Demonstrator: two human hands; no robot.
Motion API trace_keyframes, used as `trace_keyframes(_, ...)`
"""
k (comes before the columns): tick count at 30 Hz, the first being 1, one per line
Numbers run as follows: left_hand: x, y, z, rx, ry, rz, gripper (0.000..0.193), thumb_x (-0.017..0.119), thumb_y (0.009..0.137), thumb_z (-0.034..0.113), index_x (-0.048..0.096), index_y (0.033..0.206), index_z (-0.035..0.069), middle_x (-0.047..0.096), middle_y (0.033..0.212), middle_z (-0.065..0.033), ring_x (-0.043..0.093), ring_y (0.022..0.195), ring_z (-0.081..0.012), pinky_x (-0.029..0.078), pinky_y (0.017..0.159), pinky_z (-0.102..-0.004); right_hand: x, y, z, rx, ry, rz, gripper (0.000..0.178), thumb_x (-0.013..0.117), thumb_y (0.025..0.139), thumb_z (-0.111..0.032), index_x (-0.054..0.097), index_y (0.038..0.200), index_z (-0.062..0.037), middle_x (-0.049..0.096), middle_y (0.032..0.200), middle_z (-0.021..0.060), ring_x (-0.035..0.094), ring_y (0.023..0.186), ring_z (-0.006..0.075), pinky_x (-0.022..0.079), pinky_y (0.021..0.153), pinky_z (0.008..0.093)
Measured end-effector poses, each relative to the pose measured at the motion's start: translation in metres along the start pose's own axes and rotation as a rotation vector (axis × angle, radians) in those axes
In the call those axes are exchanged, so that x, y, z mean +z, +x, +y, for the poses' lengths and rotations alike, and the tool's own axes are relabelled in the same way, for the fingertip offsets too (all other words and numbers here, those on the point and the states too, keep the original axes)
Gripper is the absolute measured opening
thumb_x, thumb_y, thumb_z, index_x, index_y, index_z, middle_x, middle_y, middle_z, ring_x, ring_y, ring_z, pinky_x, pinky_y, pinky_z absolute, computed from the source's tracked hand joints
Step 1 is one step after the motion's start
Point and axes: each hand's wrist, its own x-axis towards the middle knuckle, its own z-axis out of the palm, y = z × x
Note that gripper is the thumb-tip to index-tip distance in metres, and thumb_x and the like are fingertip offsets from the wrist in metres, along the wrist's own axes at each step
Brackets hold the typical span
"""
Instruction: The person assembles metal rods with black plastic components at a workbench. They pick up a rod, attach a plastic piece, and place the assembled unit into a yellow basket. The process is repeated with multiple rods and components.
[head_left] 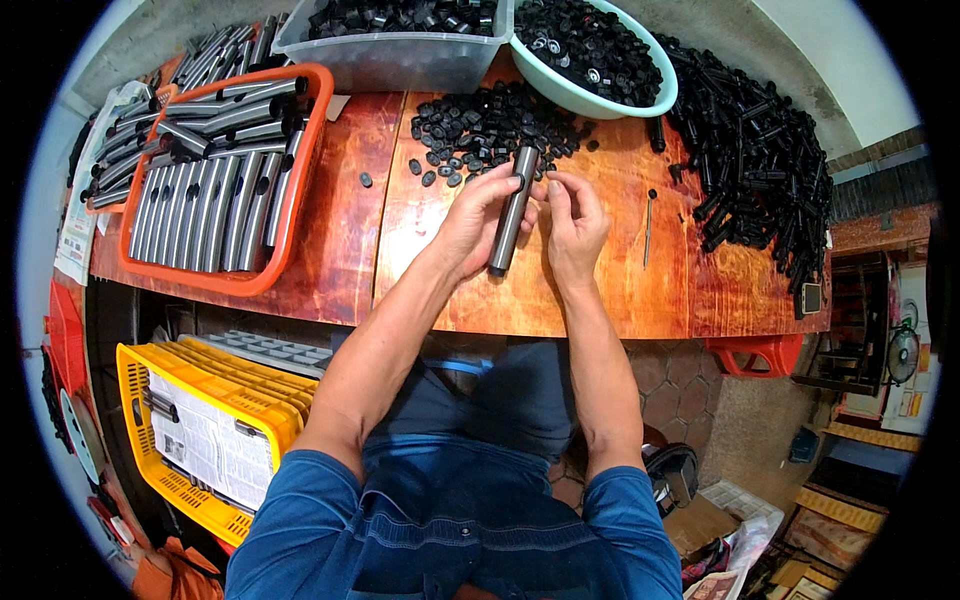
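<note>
Head view: grasping tube [509, 235] in left hand [474, 218]; holding right hand [578, 228] just beside that grip, with contents unclear; facing caps [470, 128] beyond.

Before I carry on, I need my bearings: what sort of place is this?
Likely a small hand-assembly workshop: an orange basket of metal tubes, small black parts heaped on a table, and the left hand holding a similar tube.

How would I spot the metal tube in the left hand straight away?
Find the glossy reddish table, then the scattered black pieces near its middle. Just in front, the left hand holds a slanting grey tube. Unlike the similar tubes in the orange basket, it is gripped by fingers.
</note>
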Motion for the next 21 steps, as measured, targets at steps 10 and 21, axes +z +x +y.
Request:
trace_keyframes(10,-0.0014,0.0021,-0.0022,0.003,0.060,0.052,0.028,0.055,0.103,0.025,0.058,0.125,0.007,0.066,0.094,-0.0044,0.061,0.070,-0.0134,0.051,0.063,-0.0292,0.0014,-0.0019,0.0053,-0.004,0.018,0.009,0.014,0.067,0.096,-0.012,0.071,0.102,-0.0003,0.070,0.086,0.0081,0.063,0.072,0.0137,0.049,0.064,0.0287)
trace_keyframes(21,-0.0048,0.0019,-0.0044,0.011,0.150,0.080,0.031,0.052,0.105,0.027,0.055,0.125,0.003,0.062,0.087,-0.0036,0.061,0.067,-0.0130,0.053,0.061,-0.0298,0.0010,-0.0023,0.0014,-0.022,0.021,-0.005,0.013,0.067,0.096,-0.012,0.071,0.101,-0.0001,0.070,0.084,0.0082,0.063,0.071,0.0134,0.050,0.063,0.0283)
